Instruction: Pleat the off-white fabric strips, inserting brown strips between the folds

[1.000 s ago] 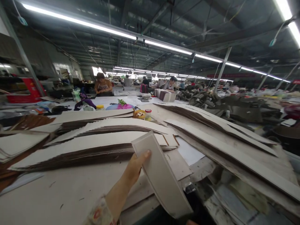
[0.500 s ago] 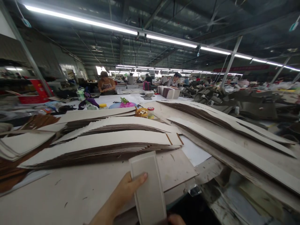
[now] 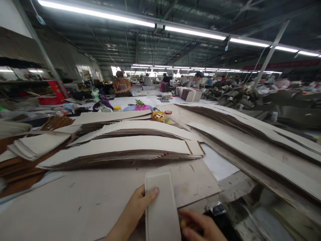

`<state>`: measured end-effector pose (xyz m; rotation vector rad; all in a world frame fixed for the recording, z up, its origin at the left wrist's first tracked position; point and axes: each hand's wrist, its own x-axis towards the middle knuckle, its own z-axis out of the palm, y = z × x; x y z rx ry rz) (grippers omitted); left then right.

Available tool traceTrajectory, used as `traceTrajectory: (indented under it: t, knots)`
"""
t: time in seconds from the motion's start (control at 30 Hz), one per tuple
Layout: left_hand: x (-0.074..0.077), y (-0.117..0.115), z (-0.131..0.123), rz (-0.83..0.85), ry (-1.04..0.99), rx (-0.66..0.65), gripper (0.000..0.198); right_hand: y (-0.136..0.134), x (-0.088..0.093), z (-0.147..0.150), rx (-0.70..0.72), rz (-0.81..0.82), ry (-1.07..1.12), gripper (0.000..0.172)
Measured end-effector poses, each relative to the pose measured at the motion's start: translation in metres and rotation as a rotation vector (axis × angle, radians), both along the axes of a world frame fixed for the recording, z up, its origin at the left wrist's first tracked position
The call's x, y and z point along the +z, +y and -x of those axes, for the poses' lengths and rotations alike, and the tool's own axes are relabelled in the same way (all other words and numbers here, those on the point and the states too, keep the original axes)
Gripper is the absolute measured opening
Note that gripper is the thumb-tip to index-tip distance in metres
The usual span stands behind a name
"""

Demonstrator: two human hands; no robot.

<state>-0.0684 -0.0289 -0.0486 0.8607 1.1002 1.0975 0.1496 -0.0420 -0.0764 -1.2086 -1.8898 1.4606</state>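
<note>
A pale off-white strip (image 3: 162, 204) with a raised border along its edges stands upright at the bottom middle, its lower end cut off by the frame. My left hand (image 3: 137, 207) is closed on its left side, thumb flat on the front face and the other fingers hidden behind. Close by the strip's right edge, my right hand (image 3: 203, 224) has its fingers curled; a small yellowish bit shows among them, too blurred to name. Just beyond lies a stack of long pale strips (image 3: 120, 147) with dark edges and brown bands at its right end.
More strip stacks (image 3: 225, 144) run along the right, and folded pale pieces (image 3: 40, 144) lie at the left. A red-lidded jar (image 3: 168, 117) and a yellow bowl (image 3: 158, 116) stand behind. Other people work farther back. Dark material fills the lower right.
My right hand has come up into view beside the strip's right edge. The strip is now more upright and slightly lower. The view has turned a little left.
</note>
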Motion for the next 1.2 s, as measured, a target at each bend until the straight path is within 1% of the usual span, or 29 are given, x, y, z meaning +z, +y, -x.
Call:
traceTrajectory:
  t: [0.07, 0.1, 0.13, 0.23, 0.33, 0.4, 0.5, 0.6, 0.67, 0.73, 0.8, 0.83, 0.9, 0.97, 1.03, 1.07, 1.13, 1.2]
  knots:
    - [-0.001, 0.0, -0.003, -0.003, -0.002, -0.033, 0.048, 0.015, 0.011, -0.001, -0.156, -0.102, 0.034, 0.044]
    - [-0.001, 0.0, -0.004, -0.002, -0.006, -0.047, 0.049, 0.023, 0.016, 0.0, -0.191, -0.121, 0.05, 0.046]
    - [-0.002, 0.0, -0.004, 0.001, -0.009, -0.056, 0.049, 0.031, 0.019, 0.004, -0.193, -0.119, 0.08, 0.047]
    - [-0.002, 0.0, -0.004, 0.001, -0.01, -0.064, 0.049, 0.048, 0.023, 0.021, -0.109, -0.021, 0.211, 0.045]
    - [-0.004, 0.0, -0.002, 0.003, 0.011, -0.07, 0.048, 0.056, 0.019, 0.038, -0.018, 0.099, 0.36, 0.04]
    - [-0.006, 0.0, -0.001, 0.016, 0.044, -0.066, 0.048, 0.059, 0.016, 0.045, 0.015, 0.139, 0.419, 0.037]
    - [-0.008, 0.002, 0.004, 0.015, 0.095, -0.074, 0.046, 0.06, 0.012, 0.046, 0.045, 0.172, 0.429, 0.035]
    - [-0.002, 0.005, 0.013, -0.054, 0.142, -0.115, 0.043, 0.06, 0.008, 0.044, 0.068, 0.158, 0.376, 0.034]
    - [0.007, 0.009, 0.021, -0.111, 0.266, -0.135, 0.043, 0.06, 0.006, 0.044, 0.078, 0.094, 0.301, 0.032]
    - [0.017, 0.016, 0.028, -0.166, 0.476, -0.162, 0.045, 0.06, 0.005, 0.045, 0.097, -0.039, 0.156, 0.028]
    - [0.024, 0.025, 0.031, -0.236, 0.664, -0.224, 0.047, 0.062, 0.004, 0.047, 0.11, -0.183, -0.002, 0.025]
    - [0.025, 0.03, 0.032, -0.273, 0.727, -0.278, 0.046, 0.063, 0.003, 0.049, 0.112, -0.236, -0.061, 0.024]
    - [0.022, 0.04, 0.033, -0.335, 0.815, -0.394, 0.04, 0.064, 0.002, 0.051, 0.09, -0.288, -0.12, 0.021]
    - [0.014, 0.047, 0.033, -0.361, 0.877, -0.457, 0.034, 0.064, -0.001, 0.052, -0.003, -0.37, -0.159, 0.018]
    - [0.005, 0.05, 0.034, -0.387, 0.923, -0.44, 0.033, 0.062, -0.005, 0.052, -0.112, -0.529, -0.203, 0.027]
    - [0.002, 0.051, 0.035, -0.409, 0.943, -0.418, 0.034, 0.06, -0.007, 0.051, -0.131, -0.615, -0.22, 0.03]
    - [-0.003, 0.051, 0.037, -0.465, 0.987, -0.396, 0.038, 0.056, -0.01, 0.05, -0.068, -0.748, -0.247, 0.023]
    - [-0.004, 0.052, 0.037, -0.511, 1.033, -0.419, 0.042, 0.053, -0.012, 0.049, 0.032, -0.808, -0.259, 0.018]
